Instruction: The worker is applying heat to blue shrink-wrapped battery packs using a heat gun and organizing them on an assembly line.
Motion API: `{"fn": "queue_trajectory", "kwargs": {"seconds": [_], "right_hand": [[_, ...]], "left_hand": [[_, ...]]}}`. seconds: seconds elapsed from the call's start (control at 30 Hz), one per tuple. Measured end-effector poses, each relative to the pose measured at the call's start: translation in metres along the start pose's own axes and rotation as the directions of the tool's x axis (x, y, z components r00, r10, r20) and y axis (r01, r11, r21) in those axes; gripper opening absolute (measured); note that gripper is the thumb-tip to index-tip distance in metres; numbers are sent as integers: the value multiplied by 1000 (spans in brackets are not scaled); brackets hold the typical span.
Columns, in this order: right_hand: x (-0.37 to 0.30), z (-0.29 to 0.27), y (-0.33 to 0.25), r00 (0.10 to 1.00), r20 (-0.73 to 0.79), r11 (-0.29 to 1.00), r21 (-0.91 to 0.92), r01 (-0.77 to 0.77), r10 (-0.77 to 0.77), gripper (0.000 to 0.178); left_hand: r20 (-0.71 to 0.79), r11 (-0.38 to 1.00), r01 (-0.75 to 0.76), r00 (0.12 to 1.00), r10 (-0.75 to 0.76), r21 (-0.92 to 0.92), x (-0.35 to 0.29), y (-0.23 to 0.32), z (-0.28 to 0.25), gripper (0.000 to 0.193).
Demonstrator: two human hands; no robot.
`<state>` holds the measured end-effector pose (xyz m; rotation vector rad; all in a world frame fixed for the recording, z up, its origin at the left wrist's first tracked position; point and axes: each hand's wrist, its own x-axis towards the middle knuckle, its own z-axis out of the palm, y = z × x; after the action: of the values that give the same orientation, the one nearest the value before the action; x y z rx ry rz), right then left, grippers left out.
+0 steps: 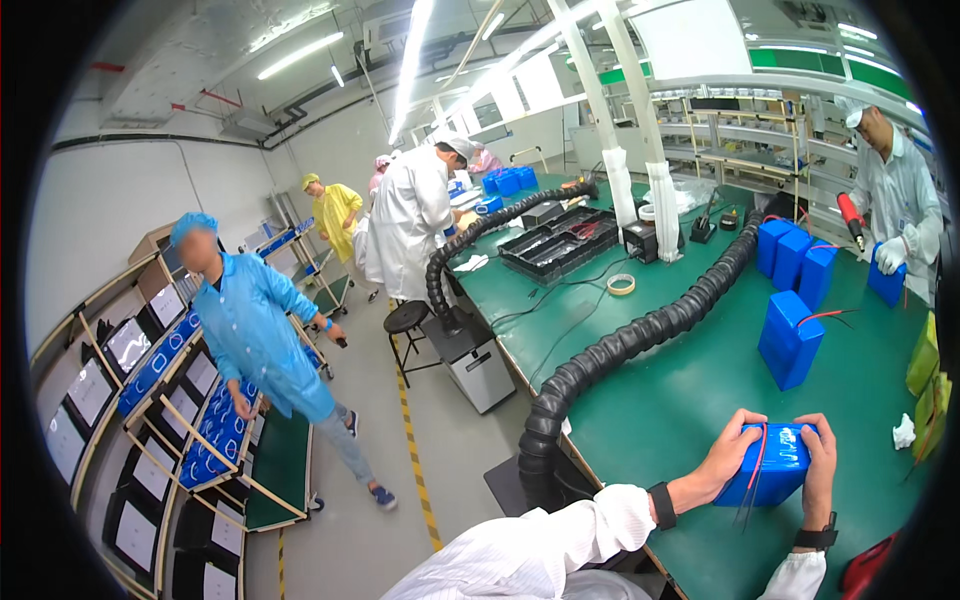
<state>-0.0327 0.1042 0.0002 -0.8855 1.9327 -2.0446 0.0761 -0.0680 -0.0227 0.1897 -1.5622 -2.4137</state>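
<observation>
Blue pack (772,468) between left grip (732,462) and right grip (821,462); both hold it, one at each side.

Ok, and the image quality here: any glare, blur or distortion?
Head view: ceiling strip light burnt out to white; head view: bright glare on top of the blue pack held between left hand and right hand; head view: shelving rack bowed by the fisheye; head view: blue-coated person blurred over the face.
</observation>
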Motion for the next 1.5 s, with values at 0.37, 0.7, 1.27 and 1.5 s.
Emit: {"fn": "queue_trajectory", "kwargs": {"seconds": [0.37, 0.7, 1.27, 1.5], "right_hand": [[6, 4, 12, 995, -75, 983, 165, 75, -63, 38], [-25, -4, 38, 916, -372, 968, -244, 63, -153, 45], [-185, -27, 35, 880, 53, 173, -973, 152, -472, 33], [-206, -35, 30, 912, 159, -39, -987, 156, -378, 36]], "left_hand": [[164, 769, -458, 886, 433, 446, -21, -23, -11, 82], [236, 597, -419, 902, 362, 684, -32, 2, -11, 92], [279, 507, -588, 781, 559, 630, 71, -15, -11, 101], [418, 330, -617, 755, 506, 715, 79, 38, -59, 79]]}}
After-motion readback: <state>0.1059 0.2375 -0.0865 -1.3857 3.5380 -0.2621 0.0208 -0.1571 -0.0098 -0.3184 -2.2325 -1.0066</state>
